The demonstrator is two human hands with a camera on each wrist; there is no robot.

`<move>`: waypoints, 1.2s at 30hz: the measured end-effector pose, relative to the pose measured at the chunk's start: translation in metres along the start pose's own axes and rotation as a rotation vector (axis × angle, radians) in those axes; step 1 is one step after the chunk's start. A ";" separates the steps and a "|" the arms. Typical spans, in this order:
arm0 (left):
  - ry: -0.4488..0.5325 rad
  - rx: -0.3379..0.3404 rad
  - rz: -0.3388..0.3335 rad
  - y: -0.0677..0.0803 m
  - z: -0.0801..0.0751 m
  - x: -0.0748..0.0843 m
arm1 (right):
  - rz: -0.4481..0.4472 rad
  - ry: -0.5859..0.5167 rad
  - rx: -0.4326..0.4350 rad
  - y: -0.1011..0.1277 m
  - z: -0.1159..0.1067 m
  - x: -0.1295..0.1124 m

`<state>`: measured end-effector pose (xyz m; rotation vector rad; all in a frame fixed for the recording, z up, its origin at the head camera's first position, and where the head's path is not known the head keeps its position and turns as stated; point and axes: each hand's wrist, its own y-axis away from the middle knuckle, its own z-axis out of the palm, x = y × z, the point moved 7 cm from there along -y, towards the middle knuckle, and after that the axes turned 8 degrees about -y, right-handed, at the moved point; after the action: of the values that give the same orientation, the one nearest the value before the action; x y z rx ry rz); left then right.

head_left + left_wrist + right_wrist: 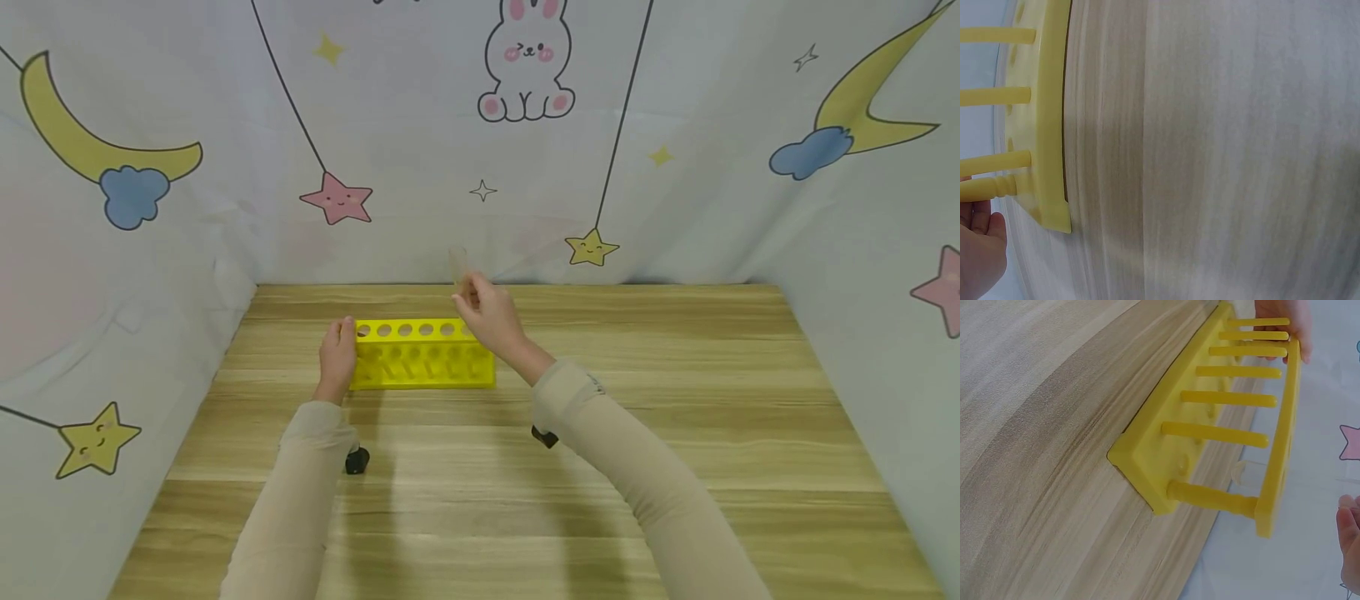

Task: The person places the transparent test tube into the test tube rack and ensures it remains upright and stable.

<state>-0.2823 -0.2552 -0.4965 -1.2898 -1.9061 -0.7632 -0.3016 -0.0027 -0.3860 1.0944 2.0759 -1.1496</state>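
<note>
A yellow test tube rack (423, 375) stands on the table, with a row of round holes along its top. My left hand (339, 354) holds the rack at its left end; in the left wrist view its fingers (982, 215) lie by the end post. Above the rack's right end, my right hand (491, 317) pinches a clear test tube (458, 260) upright between thumb and fingers. The right wrist view shows the rounded bottom of the test tube (1244, 474) below the top plate, passed through a hole at that end.
The wood-grain table (675, 375) spreads around the rack on both sides and in front. A white printed cloth (420, 150) hangs close behind the rack and along both sides. Small black devices (357, 461) sit at the wrists.
</note>
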 end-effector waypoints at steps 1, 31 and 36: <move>-0.001 0.000 -0.001 0.000 0.000 0.000 | 0.001 0.001 0.000 0.000 0.000 0.000; -0.008 0.013 0.022 0.000 0.000 -0.001 | 0.073 -0.012 -0.053 0.005 0.009 0.011; -0.020 0.009 0.020 0.000 0.000 -0.002 | 0.075 -0.010 -0.052 0.006 0.009 0.012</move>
<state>-0.2817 -0.2558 -0.4979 -1.3134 -1.9076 -0.7337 -0.3028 -0.0040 -0.4022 1.1295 2.0273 -1.0568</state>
